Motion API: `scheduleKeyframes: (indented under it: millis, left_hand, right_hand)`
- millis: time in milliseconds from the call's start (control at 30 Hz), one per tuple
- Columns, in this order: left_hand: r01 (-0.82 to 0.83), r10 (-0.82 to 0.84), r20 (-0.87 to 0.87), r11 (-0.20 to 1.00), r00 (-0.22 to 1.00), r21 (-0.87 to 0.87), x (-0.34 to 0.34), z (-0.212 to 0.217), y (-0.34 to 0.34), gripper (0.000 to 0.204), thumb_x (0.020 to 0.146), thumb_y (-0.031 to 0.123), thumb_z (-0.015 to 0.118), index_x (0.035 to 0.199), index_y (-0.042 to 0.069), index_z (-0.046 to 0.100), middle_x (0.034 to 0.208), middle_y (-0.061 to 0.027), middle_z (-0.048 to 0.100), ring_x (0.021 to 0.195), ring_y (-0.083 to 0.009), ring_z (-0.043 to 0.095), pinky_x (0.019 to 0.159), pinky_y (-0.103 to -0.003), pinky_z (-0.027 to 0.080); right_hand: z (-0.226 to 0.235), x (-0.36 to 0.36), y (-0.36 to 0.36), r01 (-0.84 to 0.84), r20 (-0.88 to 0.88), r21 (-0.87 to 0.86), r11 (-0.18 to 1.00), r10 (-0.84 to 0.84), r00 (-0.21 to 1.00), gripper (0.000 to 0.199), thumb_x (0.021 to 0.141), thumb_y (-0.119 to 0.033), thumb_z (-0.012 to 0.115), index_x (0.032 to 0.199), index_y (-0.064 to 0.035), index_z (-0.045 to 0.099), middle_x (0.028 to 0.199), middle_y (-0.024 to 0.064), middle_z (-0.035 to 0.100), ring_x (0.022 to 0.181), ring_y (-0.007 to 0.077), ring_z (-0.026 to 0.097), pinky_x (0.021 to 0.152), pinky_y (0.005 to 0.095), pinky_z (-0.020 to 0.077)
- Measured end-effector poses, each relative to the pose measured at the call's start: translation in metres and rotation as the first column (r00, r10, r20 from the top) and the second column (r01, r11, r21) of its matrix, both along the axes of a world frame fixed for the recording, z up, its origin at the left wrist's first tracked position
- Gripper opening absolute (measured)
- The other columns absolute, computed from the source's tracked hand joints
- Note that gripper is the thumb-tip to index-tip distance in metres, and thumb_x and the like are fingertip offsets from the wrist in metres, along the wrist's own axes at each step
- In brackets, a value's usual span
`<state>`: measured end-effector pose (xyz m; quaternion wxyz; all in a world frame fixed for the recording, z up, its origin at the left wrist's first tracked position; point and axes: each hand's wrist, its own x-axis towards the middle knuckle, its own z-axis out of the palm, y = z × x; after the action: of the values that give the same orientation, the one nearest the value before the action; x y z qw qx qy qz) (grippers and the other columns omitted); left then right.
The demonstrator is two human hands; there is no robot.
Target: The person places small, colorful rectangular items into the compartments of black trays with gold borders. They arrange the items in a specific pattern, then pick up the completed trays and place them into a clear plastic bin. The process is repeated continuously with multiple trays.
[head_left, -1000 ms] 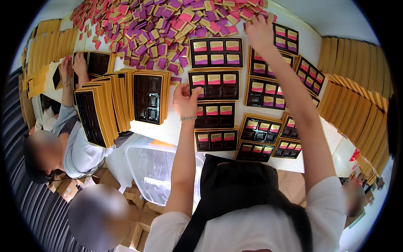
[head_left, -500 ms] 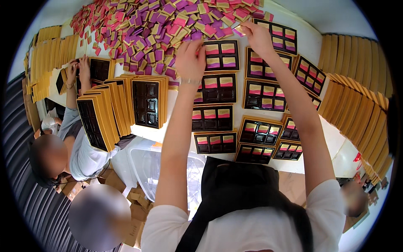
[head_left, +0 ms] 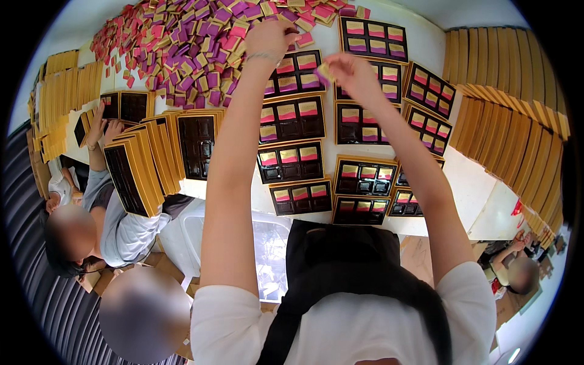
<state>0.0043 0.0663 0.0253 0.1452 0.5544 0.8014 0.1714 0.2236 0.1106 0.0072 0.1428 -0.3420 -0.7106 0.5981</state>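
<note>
A white table (head_left: 471, 176) is spreading beneath the work, and a heap of small pink, purple and gold pieces (head_left: 194, 52) is covering its far left part. Gold-edged stacks (head_left: 508, 79) are lining the right side. Black six-cell trays (head_left: 292, 117) are lying in columns before the person, many holding pieces. The left hand (head_left: 271, 41) is hovering at the heap's right edge, fingers curling; whether it is gripping anything, I cannot tell. The right hand (head_left: 353, 74), nearly closed, is pinching a purple-and-gold piece (head_left: 325, 73) by one tray's right end.
</note>
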Motion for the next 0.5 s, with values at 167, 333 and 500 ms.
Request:
scheduleKeyframes:
  millis: [167, 333, 500]
  left_hand:
    - [-0.192, 0.111, 0.489, 0.974, 0.865, 0.120, 0.044, 0.013, -0.123, 0.021, 0.076, 0.016, 0.078, 0.095, 0.007, 0.073, 0.094, -0.0047, 0.065, 0.080, -0.0110, 0.062, 0.064, -0.023, 0.050]
    - [-0.352, 0.136, 0.759, 0.927, 0.637, 0.130, 0.088, -0.019, -0.194, 0.024, 0.078, -0.006, 0.069, 0.101, 0.000, 0.069, 0.116, -0.0062, 0.057, 0.098, -0.0115, 0.060, 0.079, -0.023, 0.053]
    - [-0.642, 0.301, 0.851, 0.765, 0.430, 0.054, 0.105, -0.038, -0.208, 0.022, 0.082, -0.005, 0.066, 0.104, 0.000, 0.068, 0.089, -0.0024, 0.068, 0.080, -0.0093, 0.064, 0.073, -0.021, 0.052]
  right_hand:
    - [0.009, 0.028, -0.085, -0.218, 0.170, 0.324, 0.921, 0.170, 0.971, 0.014, 0.086, -0.010, 0.061, 0.097, -0.0055, 0.067, 0.087, 0.0109, 0.064, 0.082, 0.0314, 0.062, 0.072, 0.0372, 0.0499]
    - [-0.010, 0.026, -0.112, -0.180, 0.129, 0.592, 0.785, 0.128, 0.983, 0.028, 0.076, 0.004, 0.062, 0.102, -0.0055, 0.064, 0.098, 0.0090, 0.058, 0.094, 0.0291, 0.057, 0.077, 0.0373, 0.0490]
    - [-0.017, 0.044, -0.130, -0.249, 0.182, 0.622, 0.743, 0.172, 0.968, 0.037, 0.072, 0.008, 0.059, 0.107, -0.0017, 0.062, 0.112, 0.0088, 0.058, 0.106, 0.0300, 0.054, 0.084, 0.0353, 0.0489]
